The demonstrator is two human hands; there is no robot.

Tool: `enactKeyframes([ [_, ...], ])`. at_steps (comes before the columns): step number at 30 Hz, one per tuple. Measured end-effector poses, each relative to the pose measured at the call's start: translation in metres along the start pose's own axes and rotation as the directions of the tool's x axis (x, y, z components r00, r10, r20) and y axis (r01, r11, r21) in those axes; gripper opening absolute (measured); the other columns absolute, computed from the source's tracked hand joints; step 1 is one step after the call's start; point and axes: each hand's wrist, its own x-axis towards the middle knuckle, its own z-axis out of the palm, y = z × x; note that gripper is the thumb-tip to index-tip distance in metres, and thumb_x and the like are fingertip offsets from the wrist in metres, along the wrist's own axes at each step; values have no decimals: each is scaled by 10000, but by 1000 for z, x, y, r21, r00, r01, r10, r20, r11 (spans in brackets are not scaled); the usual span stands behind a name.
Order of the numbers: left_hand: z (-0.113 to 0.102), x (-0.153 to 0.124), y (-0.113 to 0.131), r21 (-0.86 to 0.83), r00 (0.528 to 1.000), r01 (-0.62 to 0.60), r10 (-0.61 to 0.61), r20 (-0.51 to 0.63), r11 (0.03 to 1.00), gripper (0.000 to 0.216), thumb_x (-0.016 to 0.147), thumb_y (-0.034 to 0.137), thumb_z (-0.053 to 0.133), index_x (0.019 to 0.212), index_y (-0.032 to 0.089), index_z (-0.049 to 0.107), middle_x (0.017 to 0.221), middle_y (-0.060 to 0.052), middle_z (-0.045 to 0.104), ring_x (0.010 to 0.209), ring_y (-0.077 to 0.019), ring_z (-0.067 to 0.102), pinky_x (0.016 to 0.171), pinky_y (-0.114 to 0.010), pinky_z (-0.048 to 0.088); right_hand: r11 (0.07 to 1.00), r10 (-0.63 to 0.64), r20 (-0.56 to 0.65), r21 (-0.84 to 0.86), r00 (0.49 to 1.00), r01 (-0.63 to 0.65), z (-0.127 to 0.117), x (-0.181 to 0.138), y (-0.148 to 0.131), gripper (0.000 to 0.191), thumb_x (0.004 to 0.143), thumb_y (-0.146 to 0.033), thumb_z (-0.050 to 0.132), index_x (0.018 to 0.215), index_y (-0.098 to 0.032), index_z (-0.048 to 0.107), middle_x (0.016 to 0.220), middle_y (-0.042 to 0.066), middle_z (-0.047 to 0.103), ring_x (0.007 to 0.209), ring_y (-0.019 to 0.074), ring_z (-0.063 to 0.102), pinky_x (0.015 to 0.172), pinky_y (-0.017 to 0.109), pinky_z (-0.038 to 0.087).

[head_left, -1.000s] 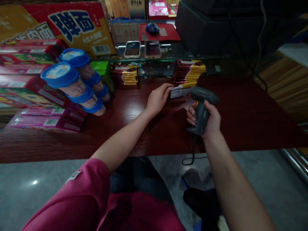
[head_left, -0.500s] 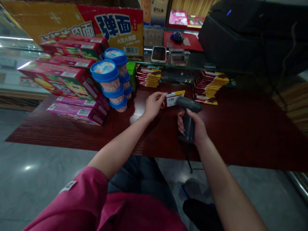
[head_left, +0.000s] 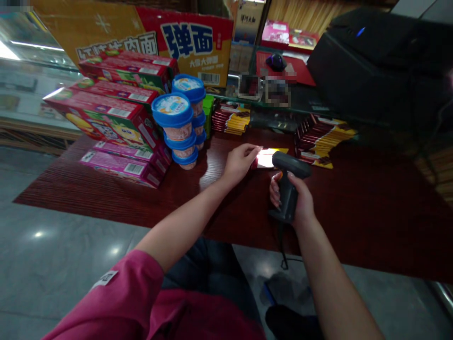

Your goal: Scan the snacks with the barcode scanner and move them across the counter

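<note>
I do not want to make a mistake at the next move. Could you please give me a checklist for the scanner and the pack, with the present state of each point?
1. Right hand grips the scanner by its handle: ok.
2. Scanner head points at the flat pack: ok.
3. Scanner light falls on the flat pack: ok, its face is lit bright.
4. Left hand holds the flat pack by its left edge, low over the table: ok.
5. Barcode lies under the light: cannot tell, the glare hides the print.
6. Cable hangs free below the table edge: ok.
</note>
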Motion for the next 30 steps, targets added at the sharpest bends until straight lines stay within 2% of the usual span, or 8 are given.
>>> enactKeyframes([
  [8, -5, 1, 0, 34, 1000, 9, -8, -4, 999, 145, 990, 270, 708, 1017, 166, 805, 1097, -75, 832, 1046, -183, 774, 919, -257, 581, 999, 20, 4, 44, 1000, -20, -4, -1, 1, 359, 796, -518, 792, 877, -186, 684, 646, -30, 541, 468, 94, 446, 349, 189, 416],
  [13, -10, -2, 8, 34, 993, 83, -86, 87, 996, 173, 995, 270, 681, 1078, 167, 792, 1089, -80, 836, 951, -190, 790, 733, -244, 602, 998, -6, -1, 60, 1000, 6, -2, -3, 2, 309, 819, -490, 770, 875, -199, 683, 643, -24, 537, 470, 101, 443, 359, 195, 417],
  [16, -19, -6, 20, 154, 992, -66, 48, 120, 986, 137, 974, 209, 693, 1043, 201, 810, 1086, -52, 842, 1001, -192, 792, 866, -279, 617, 997, -5, -21, 82, 1000, 7, -2, -4, 2, 316, 805, -496, 785, 874, -211, 666, 639, -26, 527, 459, 105, 439, 348, 198, 403],
  [18, -27, -8, 29, 252, 979, -201, 189, 71, 947, 157, 985, 198, 682, 1053, 231, 819, 1125, -32, 839, 1068, -191, 783, 980, -293, 593, 995, -10, -32, 95, 999, 13, -2, -4, 2, 314, 799, -495, 795, 870, -220, 661, 637, -29, 527, 457, 106, 440, 347, 200, 405],
  [20, -37, -7, 37, 333, 945, -297, 326, -34, 895, 189, 1019, 220, 644, 1105, 248, 809, 1168, -21, 830, 1127, -191, 767, 1037, -297, 569, 995, -12, -35, 101, 999, 15, -2, -4, 2, 310, 799, -496, 800, 865, -222, 670, 637, -28, 532, 456, 106, 449, 346, 202, 406],
  [24, -54, 5, 50, 490, 801, -406, 558, -214, 771, 235, 1076, 249, 552, 1179, 227, 762, 1208, -44, 808, 1166, -189, 740, 1070, -302, 545, 996, 13, -34, 93, 999, -10, -4, -3, 3, 331, 785, -514, 812, 859, -210, 703, 648, -21, 556, 442, 103, 460, 338, 212, 402],
  [27, -60, 23, 57, 590, 725, -455, 662, -190, 667, 283, 1109, 280, 484, 1220, 217, 736, 1234, -70, 786, 1197, -197, 715, 1105, -329, 525, 994, 11, -28, 105, 1000, -8, -7, -1, 3, 329, 783, -521, 813, 853, -223, 694, 648, -20, 554, 455, 108, 467, 350, 214, 414],
  [30, -62, 43, 59, 658, 706, -503, 706, -62, 561, 315, 1120, 284, 447, 1245, 236, 731, 1270, -74, 770, 1252, -209, 683, 1151, -371, 501, 992, 2, -16, 124, 1000, 0, -9, 0, 3, 309, 799, -518, 802, 853, -236, 686, 652, -14, 553, 472, 116, 466, 365, 224, 430],
])
